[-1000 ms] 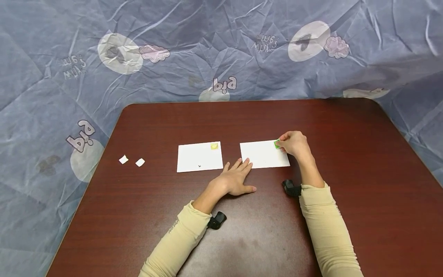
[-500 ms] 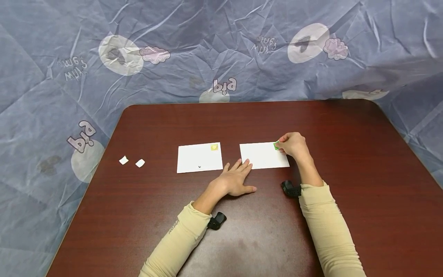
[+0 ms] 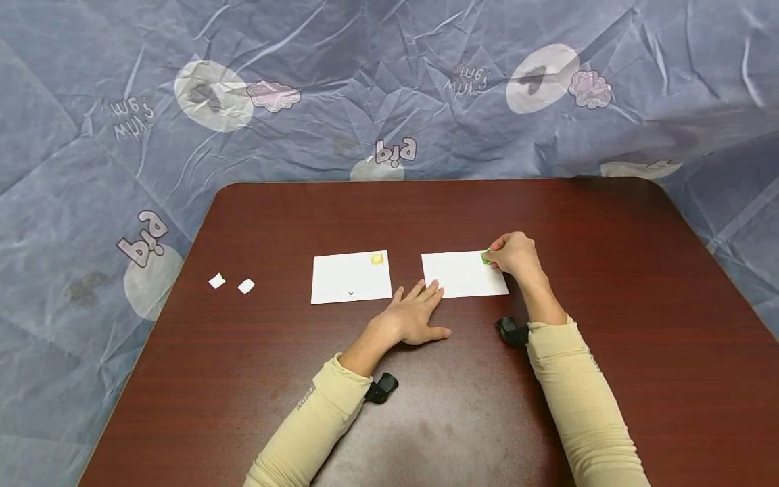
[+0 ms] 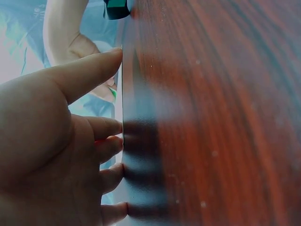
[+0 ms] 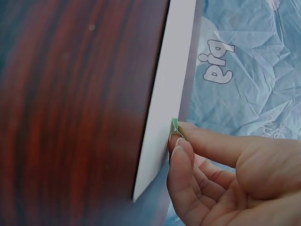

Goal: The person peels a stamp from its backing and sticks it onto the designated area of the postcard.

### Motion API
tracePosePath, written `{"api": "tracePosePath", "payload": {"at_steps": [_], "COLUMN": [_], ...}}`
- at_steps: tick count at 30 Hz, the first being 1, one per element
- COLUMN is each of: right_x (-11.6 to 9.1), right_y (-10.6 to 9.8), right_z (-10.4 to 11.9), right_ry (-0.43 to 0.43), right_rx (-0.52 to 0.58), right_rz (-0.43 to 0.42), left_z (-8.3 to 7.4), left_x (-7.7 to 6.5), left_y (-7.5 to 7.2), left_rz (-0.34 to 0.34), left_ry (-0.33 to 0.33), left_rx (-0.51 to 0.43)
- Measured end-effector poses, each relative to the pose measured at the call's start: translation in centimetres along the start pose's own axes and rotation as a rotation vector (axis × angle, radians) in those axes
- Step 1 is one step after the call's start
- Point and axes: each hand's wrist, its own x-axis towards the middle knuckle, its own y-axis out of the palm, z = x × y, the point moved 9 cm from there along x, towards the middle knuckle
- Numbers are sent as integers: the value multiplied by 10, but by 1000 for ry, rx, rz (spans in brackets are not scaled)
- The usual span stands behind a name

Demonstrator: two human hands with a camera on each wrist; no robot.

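My right hand (image 3: 514, 257) pinches a small green stamp sticker (image 3: 485, 257) between thumb and fingertips at the upper right corner of a white envelope (image 3: 459, 274). In the right wrist view the sticker (image 5: 175, 123) stands bent up from the envelope's surface (image 5: 164, 89), its pale edge showing. My left hand (image 3: 414, 319) lies spread, palm down, with its fingertips over that envelope's lower left corner. A second white envelope (image 3: 349, 277) lies to the left, with a yellow stamp sticker (image 3: 377, 259) in its upper right corner and a small dark mark near its lower edge.
Two small white paper pieces (image 3: 246, 286) lie on the left part of the reddish-brown table (image 3: 201, 379). A blue printed sheet (image 3: 341, 81) hangs behind the table's far edge. Dark camera straps (image 3: 382, 388) sit at both wrists.
My right hand has shifted very slightly left, still pinching the green stamp sticker, and less of the sticker's face shows. My left hand stays in place.
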Motion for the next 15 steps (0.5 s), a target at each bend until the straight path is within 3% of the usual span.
{"api": "tracePosePath", "payload": {"at_steps": [15], "right_x": [-1], "right_y": [2], "right_z": [4], "right_ry": [34], "right_rx": [-15], "right_rz": [26], "left_z": [1], "left_x": [0], "left_y": [1], "left_rz": [0], "left_ry": [-13], "left_rx": [7]}}
